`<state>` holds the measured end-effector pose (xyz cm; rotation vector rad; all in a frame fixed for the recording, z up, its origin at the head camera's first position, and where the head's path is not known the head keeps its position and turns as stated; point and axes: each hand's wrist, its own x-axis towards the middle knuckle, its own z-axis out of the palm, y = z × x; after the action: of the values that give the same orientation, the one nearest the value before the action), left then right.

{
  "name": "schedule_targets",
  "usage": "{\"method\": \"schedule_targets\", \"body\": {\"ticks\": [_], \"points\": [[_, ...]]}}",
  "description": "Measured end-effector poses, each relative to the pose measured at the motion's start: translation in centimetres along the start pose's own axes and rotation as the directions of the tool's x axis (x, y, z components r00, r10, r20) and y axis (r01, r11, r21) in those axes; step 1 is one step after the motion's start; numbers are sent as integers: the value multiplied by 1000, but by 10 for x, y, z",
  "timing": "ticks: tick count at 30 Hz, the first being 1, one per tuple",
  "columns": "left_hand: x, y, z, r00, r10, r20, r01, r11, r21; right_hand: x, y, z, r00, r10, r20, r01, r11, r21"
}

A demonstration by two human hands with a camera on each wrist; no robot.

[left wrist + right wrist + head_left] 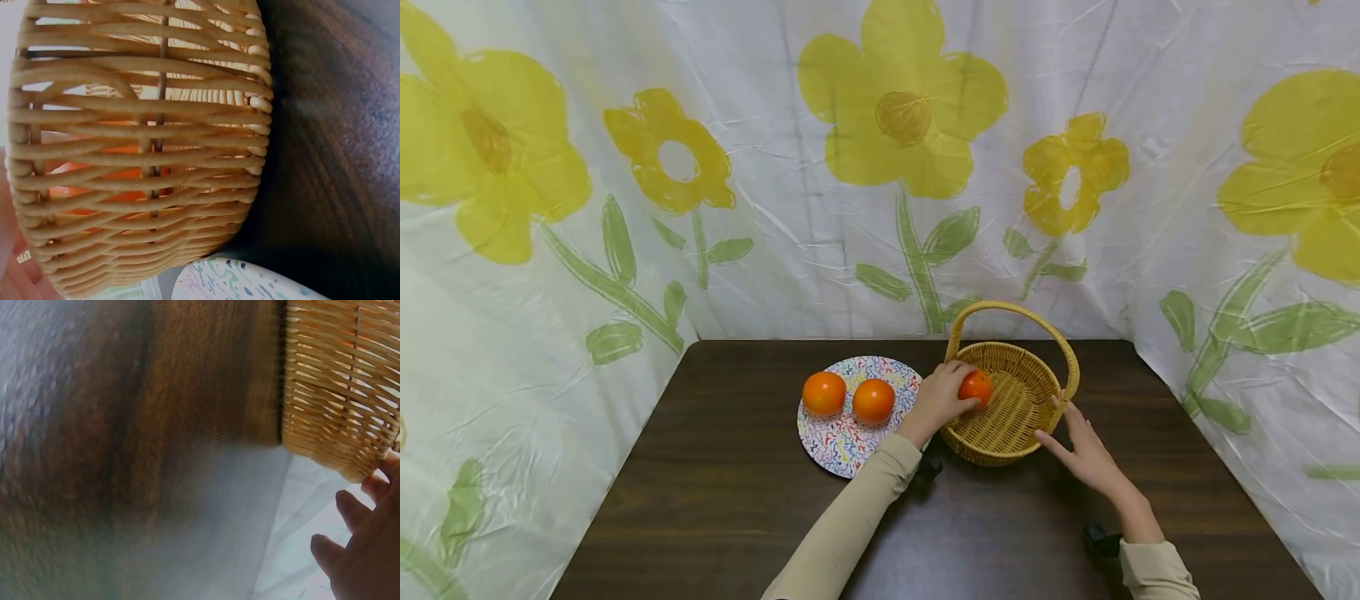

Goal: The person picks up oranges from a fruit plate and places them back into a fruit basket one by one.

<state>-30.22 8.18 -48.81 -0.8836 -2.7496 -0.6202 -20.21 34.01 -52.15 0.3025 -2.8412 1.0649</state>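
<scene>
My left hand grips an orange inside the left part of a wicker basket. The left wrist view shows that orange only in part, through the weave. My right hand rests against the basket's right side, near the foot of its arched handle. In the right wrist view its fingers are spread, and some touch the rim of the woven wall. Two more oranges, a left one and a right one, lie on a round patterned plate left of the basket.
The dark wooden table carries the plate and basket close together towards its far side. A white curtain with yellow flowers hangs behind the table and along both sides. The left forearm passes in front of the plate's right edge.
</scene>
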Motion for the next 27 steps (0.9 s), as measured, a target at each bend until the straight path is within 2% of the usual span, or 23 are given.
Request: {"method": "schedule_targets", "body": {"ticks": [10,17,23,27], "points": [[-7,-1,-3,998,7,-57,-10,998,-55,-1,-2,-1,1000,14,26,-15,999,34],[-10,-3,-5,998,4,-69,-11,995,-94,-1,-1,0,999,29,27,-30,999,30],[-13,-5,-12,998,-29,-59,20,989,-147,-1,0,1,999,24,22,-24,1000,19],[-16,-7,-17,996,-35,-78,22,987,-156,-2,0,2,1000,16,20,-16,1000,20]]}}
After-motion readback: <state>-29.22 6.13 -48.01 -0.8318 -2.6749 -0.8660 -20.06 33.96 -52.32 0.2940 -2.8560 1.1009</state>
